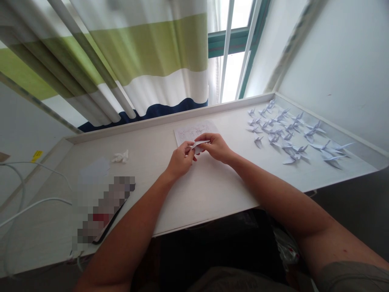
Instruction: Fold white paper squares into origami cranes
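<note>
Between my two hands is a small folded white paper, raised a little above the desk. My left hand pinches its left end, fingers closed. My right hand grips the right side between thumb and fingers. The fingers partly cover the paper, so its full shape cannot be made out. Behind my hands lies a printed sheet with small drawings or text, partly hidden by them. Many folded white paper cranes stand in a loose group at the right of the desk.
The white desk has a raised rim at the back. On the left are a crumpled white tissue, pale paper sheets, a blurred-out dark-edged device and white cables. A striped curtain hangs behind.
</note>
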Action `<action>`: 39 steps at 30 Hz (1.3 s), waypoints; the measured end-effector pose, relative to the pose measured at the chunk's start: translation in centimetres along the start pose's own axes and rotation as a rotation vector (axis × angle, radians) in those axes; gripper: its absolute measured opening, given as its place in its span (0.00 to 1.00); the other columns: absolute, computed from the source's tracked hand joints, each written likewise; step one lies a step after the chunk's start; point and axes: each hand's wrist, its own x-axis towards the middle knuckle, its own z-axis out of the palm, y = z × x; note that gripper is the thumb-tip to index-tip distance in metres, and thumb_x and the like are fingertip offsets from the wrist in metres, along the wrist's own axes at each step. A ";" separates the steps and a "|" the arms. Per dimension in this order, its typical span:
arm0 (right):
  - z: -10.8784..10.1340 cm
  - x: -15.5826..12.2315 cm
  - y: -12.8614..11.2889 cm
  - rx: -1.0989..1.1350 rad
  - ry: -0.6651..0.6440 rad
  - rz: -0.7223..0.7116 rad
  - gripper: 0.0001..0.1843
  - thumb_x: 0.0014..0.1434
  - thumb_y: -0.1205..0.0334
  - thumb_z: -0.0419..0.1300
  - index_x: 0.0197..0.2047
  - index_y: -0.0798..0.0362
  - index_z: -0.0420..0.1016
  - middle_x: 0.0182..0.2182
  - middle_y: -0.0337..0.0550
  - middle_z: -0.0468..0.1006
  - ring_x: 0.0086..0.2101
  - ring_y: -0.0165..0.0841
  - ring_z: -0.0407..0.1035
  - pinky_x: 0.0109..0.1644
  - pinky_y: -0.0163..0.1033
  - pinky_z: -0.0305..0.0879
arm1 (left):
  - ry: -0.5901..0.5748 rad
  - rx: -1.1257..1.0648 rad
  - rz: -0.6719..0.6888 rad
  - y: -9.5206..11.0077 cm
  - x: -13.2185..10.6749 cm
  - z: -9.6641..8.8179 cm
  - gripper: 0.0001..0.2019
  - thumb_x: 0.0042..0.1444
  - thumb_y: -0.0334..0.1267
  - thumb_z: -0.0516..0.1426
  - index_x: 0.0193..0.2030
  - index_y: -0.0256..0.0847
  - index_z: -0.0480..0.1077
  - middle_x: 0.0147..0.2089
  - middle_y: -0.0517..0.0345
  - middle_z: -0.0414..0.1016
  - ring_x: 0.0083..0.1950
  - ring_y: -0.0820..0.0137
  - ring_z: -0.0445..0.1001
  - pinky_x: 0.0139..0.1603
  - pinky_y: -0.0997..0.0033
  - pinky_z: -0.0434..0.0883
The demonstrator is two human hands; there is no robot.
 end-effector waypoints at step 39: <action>-0.4 -0.1 -0.3 0.059 -0.059 0.062 0.12 0.55 0.54 0.74 0.37 0.54 0.84 0.34 0.42 0.83 0.35 0.32 0.77 0.41 0.40 0.78 | -0.133 -0.191 -0.100 0.7 0.4 -1.8 0.16 0.63 0.50 0.66 0.40 0.36 0.77 0.39 0.45 0.87 0.40 0.60 0.87 0.36 0.67 0.78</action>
